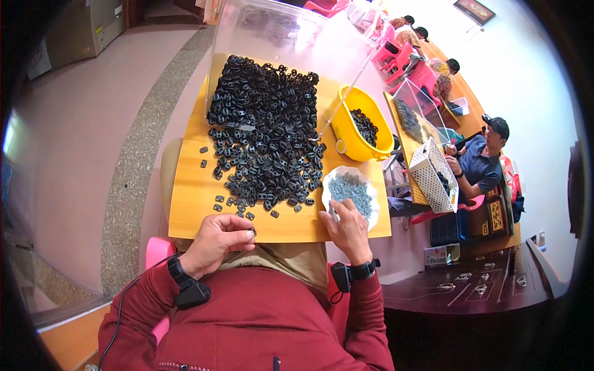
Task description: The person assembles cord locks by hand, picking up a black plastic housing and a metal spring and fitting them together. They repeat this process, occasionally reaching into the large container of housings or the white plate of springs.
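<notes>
Near the front edge of the table, my left hand (224,240) is closed in a pinch on a small black plastic piece (252,230), mostly covered by the fingertips. My right hand (348,227) reaches over the near left rim of a white scalloped dish (373,216). Its thumb and fingers are apart, with the tips down by the many tiny grey-blue pieces (351,187) in the dish. A large heap of flat black plastic pieces with two holes (266,148) spreads beyond my hands. A few lie loose close to my left hand.
A clear plastic box (272,37) stands tipped behind the heap. A yellow tub (349,133) holding black pieces sits at the table's right edge. Farther right, a person (482,157) works at another table beside a white perforated basket (427,167). Several people sit beyond.
</notes>
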Demonstrator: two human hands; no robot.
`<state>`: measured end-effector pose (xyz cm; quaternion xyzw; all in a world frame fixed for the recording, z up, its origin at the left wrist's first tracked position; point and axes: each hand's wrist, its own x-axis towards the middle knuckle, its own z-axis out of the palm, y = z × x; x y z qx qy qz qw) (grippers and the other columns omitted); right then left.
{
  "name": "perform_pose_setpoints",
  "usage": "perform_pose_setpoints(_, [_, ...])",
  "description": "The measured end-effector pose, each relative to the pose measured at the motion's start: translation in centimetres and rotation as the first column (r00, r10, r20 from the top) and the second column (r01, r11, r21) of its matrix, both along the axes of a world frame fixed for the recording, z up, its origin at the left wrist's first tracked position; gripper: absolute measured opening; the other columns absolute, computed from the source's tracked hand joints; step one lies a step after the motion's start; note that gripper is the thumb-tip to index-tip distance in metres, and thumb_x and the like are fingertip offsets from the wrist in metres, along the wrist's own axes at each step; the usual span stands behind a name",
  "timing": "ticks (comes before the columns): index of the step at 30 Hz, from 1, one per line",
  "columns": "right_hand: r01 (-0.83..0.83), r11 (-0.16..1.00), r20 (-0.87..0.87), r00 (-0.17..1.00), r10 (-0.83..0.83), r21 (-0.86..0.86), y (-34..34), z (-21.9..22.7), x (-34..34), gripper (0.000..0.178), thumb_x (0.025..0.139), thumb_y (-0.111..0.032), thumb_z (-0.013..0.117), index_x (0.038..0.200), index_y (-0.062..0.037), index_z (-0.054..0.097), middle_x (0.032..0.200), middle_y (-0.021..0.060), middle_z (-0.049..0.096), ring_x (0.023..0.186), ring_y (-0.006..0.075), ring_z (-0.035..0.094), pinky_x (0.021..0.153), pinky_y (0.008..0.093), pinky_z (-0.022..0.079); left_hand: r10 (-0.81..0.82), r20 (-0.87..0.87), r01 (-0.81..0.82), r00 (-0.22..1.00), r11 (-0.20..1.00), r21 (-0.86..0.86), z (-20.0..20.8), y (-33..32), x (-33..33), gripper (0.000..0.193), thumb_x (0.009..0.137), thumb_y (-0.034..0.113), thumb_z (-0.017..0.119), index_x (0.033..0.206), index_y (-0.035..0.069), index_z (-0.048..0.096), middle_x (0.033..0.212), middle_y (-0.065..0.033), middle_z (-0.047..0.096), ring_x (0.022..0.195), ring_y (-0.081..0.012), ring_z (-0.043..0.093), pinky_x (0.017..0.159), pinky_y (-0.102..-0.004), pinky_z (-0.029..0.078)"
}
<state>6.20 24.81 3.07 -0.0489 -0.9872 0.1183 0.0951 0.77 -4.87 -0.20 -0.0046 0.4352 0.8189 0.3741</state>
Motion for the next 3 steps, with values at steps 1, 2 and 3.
perform_pose_setpoints(1, [-0.002,1.000,-0.019,1.000,0.002,0.002,-0.04,-0.03,0.05,0.028,0.087,-0.028,0.064,0.103,-0.0051,0.061,0.092,0.0149,0.057,0.076,0.0375,0.062,0.064,0.0457,0.048,-0.002,0.003,0.002,1.000,1.000,0.007,-0.04,-0.01,0.03,0.012,0.084,0.000,0.065,0.096,0.000,0.064,0.088,-0.0073,0.066,0.077,-0.0149,0.066,0.073,-0.0302,0.059])
perform_pose_setpoints(2, [-0.003,1.000,-0.037,0.999,0.003,0.005,-0.09,-0.06,0.09,0.027,0.086,-0.027,0.064,0.101,-0.0048,0.062,0.091,0.0145,0.057,0.076,0.0372,0.062,0.063,0.0457,0.048,-0.001,0.002,0.001,1.000,1.000,0.007,-0.01,-0.02,0.06,0.012,0.084,0.000,0.065,0.096,0.000,0.064,0.088,-0.0073,0.066,0.077,-0.0149,0.066,0.073,-0.0302,0.059])
perform_pose_setpoints(3, [-0.004,1.000,-0.038,0.999,0.004,0.004,-0.09,-0.05,0.08,0.027,0.086,-0.027,0.064,0.101,-0.0048,0.062,0.091,0.0145,0.057,0.076,0.0372,0.062,0.063,0.0457,0.048,-0.001,-0.001,0.001,1.000,1.000,-0.002,0.03,-0.04,0.08,0.012,0.084,0.001,0.065,0.096,0.000,0.064,0.088,-0.0074,0.066,0.078,-0.0150,0.066,0.072,-0.0301,0.059])
